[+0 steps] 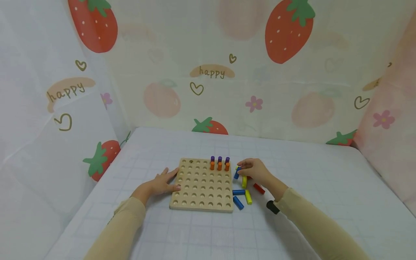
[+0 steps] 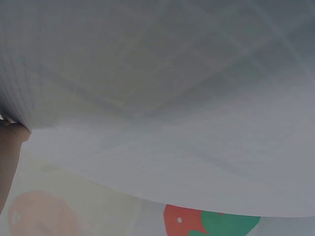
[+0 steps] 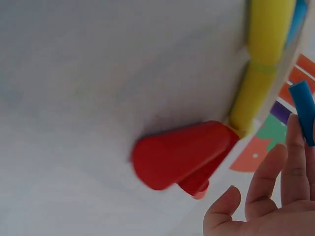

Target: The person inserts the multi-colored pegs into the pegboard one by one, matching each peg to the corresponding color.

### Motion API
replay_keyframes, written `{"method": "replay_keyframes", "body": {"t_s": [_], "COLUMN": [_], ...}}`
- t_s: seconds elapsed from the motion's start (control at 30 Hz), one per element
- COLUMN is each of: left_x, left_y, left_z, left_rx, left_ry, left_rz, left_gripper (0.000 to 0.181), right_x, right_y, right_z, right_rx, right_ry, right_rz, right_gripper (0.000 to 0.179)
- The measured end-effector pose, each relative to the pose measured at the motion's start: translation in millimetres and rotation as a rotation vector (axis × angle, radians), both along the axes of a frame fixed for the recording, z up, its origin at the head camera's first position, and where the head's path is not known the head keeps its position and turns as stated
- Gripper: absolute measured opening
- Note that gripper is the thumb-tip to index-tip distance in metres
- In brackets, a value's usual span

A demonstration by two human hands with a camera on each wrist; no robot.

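My left hand (image 1: 160,184) rests on the left edge of a wooden pegboard (image 1: 201,208), thumb and fingers spread; only a bit of the hand (image 2: 11,152) enters the left wrist view. To the right of the board, my right hand (image 1: 256,170) pinches a blue peg (image 1: 237,173) between thumb and fingers. In the right wrist view this blue peg (image 3: 302,105) stands up tilted from the fingertips. Three purple pegs (image 1: 220,159) fill the right end of the board's back row, with three orange pegs (image 1: 219,166) just in front of them.
Loose pegs lie on the table right of the board: a blue peg (image 1: 238,203), another blue peg (image 1: 238,192), a yellow peg (image 1: 248,197) and a red peg (image 1: 259,188) among them. A dark object (image 1: 272,207) sits by my right wrist. Patterned cloth (image 1: 279,90) hangs behind the table.
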State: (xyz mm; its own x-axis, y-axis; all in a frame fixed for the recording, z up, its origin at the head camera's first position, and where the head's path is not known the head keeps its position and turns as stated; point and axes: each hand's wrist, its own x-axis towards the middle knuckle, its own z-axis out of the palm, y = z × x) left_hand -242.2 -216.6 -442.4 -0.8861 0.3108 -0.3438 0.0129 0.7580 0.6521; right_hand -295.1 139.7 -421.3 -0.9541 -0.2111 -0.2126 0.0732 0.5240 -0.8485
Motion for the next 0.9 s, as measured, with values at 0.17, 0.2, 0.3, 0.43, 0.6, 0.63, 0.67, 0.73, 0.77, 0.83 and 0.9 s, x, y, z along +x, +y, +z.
{"method": "replay_keyframes", "body": {"t_s": [0.17,0.2,0.3,0.43,0.6,0.63,0.67,0.73,0.77,0.83,0.9], "left_x": [1.0,1.1,1.1,0.3,-0.5,-0.5,-0.5,-0.4,-0.4,-0.3,-0.4], "left_y": [0.2,0.2,0.4,-0.1,-0.8,-0.7,-0.7,-0.8,-0.9,-0.9,-1.3], "left_z": [1.2,1.3,1.9,1.1,0.4,0.7,0.9,1.0,1.0,1.0,0.2], "left_rx": [0.0,0.0,-0.001,-0.009,-0.012,-0.012,-0.012,-0.014,-0.015,-0.012,-0.013], "left_ry": [-0.004,-0.006,-0.01,-0.012,-0.013,-0.013,-0.013,-0.013,-0.013,-0.011,-0.011], "left_rz": [-0.003,-0.003,-0.002,-0.003,-0.005,-0.004,-0.001,0.003,0.003,0.002,-0.002], "left_gripper": [0.089,0.088,0.088,0.088,0.089,0.089,0.09,0.09,0.09,0.09,0.09], "right_x": [-0.1,-0.5,-1.4,-1.3,-1.4,-1.1,-0.9,0.0,0.4,1.2,1.5], "right_y": [-2.4,-2.9,-5.5,-9.5,-15.8,-17.4,-18.8,-21.4,-22.3,-24.4,-25.6], "right_z": [8.8,9.5,10.2,10.4,9.5,9.5,9.3,9.6,9.6,10.1,9.7], "right_rx": [-0.039,-0.044,-0.065,-0.068,-0.054,-0.052,-0.048,-0.036,-0.029,-0.019,-0.011], "right_ry": [0.015,0.016,-0.002,-0.029,-0.035,-0.037,-0.04,-0.043,-0.042,-0.042,-0.037], "right_rz": [-0.048,-0.053,-0.072,-0.103,-0.128,-0.128,-0.125,-0.114,-0.111,-0.115,-0.112], "right_gripper": [0.033,0.032,0.031,0.029,0.026,0.025,0.024,0.023,0.023,0.022,0.021]}}
